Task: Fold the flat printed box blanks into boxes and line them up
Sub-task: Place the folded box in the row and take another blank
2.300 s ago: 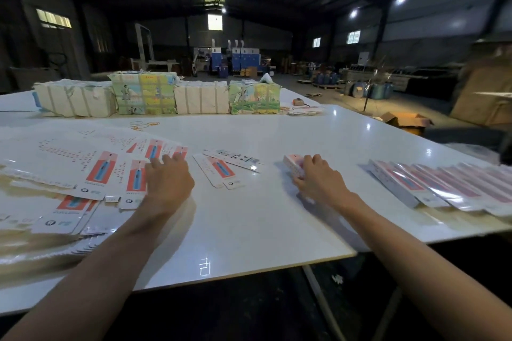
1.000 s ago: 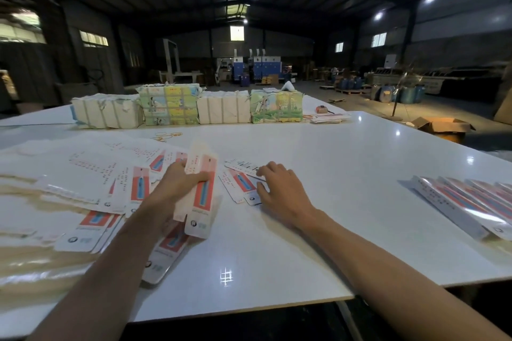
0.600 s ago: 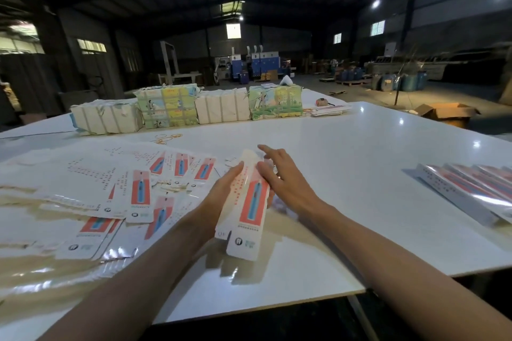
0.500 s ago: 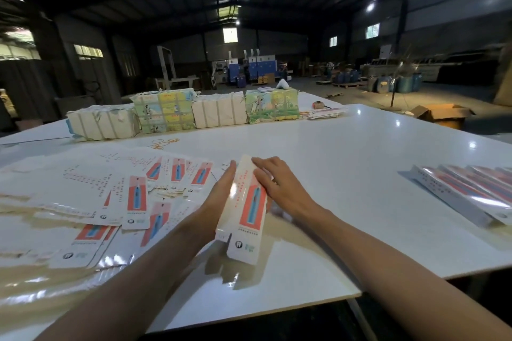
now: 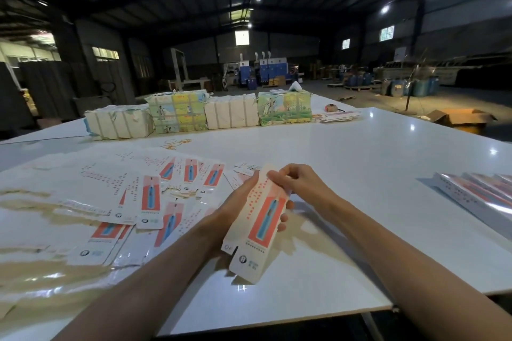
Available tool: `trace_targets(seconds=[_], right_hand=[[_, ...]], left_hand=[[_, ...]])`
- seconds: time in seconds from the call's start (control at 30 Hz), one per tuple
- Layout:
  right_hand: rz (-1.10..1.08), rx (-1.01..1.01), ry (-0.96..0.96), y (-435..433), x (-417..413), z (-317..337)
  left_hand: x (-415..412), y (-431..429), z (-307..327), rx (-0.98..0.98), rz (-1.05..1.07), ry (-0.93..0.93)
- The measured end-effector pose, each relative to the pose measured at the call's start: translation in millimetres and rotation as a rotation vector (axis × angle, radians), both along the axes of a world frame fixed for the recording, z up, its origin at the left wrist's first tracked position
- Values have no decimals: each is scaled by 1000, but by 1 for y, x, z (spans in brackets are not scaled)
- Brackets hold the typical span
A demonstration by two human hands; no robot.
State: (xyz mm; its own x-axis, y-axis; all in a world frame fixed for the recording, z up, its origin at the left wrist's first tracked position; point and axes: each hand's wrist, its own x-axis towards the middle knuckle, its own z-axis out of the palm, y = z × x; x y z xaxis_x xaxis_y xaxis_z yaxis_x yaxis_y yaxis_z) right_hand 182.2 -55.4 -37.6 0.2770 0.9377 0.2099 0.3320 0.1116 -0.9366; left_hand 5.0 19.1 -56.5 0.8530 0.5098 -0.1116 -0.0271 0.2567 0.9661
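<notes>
You've got one box blank (image 5: 260, 219) up off the worktop (image 5: 360, 174), left hand (image 5: 238, 202) wrapped round its middle, right hand (image 5: 299, 185) pinching the top end. A few finished boxes (image 5: 476, 194) are lined up far right, and there's a big heap of flats (image 5: 149, 196) on your left. Early days, I'd say.

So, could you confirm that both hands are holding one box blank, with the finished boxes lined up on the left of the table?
Not quite: the head view shows the finished boxes lined up on the right of the table, not the left. The left hand and right hand do hold one box blank.
</notes>
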Motion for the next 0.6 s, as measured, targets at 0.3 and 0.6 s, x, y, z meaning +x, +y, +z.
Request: trace_targets(seconds=[0.3, 0.6], right_hand=[[138, -26, 166, -10, 1, 4], [208, 73, 370, -9, -1, 4]], left_hand=[[0, 6, -5, 4, -20, -74], [19, 17, -16, -69, -72, -141]])
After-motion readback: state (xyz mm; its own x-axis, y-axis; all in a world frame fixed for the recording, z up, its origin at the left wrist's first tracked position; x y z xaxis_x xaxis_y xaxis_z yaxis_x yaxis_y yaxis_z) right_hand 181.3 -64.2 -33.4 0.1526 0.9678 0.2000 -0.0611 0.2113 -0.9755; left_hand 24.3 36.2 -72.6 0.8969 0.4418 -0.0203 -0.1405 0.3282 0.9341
